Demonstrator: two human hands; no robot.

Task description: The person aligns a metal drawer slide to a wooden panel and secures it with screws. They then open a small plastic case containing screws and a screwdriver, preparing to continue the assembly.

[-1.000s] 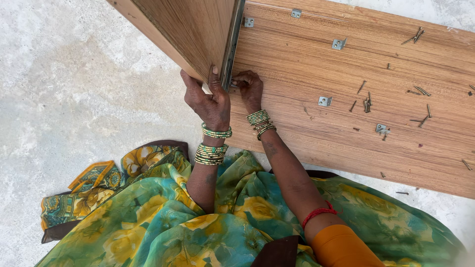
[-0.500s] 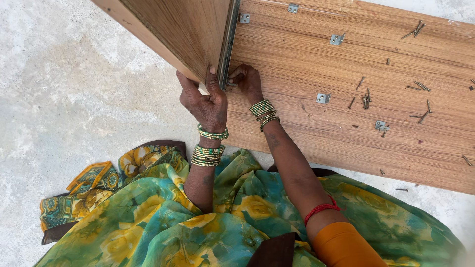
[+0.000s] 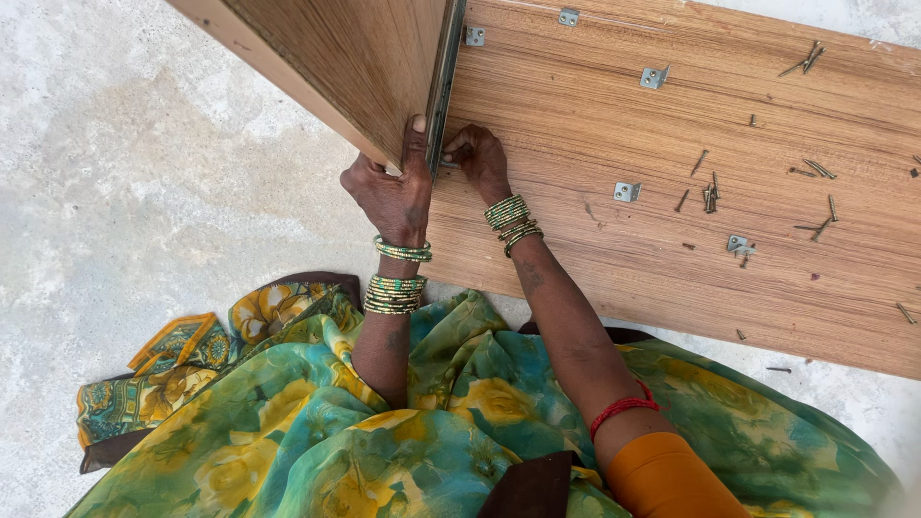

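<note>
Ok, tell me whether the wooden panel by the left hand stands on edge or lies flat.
On edge: the upright wooden panel rises from the flat wooden board, steadied by the left hand.

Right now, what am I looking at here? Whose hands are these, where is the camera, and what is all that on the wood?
The camera sits on a person's head and looks down at their own two bare hands. The left hand grips the edge of an upright wooden panel. The right hand presses at the joint where that panel meets a flat wooden board lying on the concrete floor. Small metal corner brackets and loose screws are scattered over the board. Whether the right fingers pinch anything is hidden.
</note>
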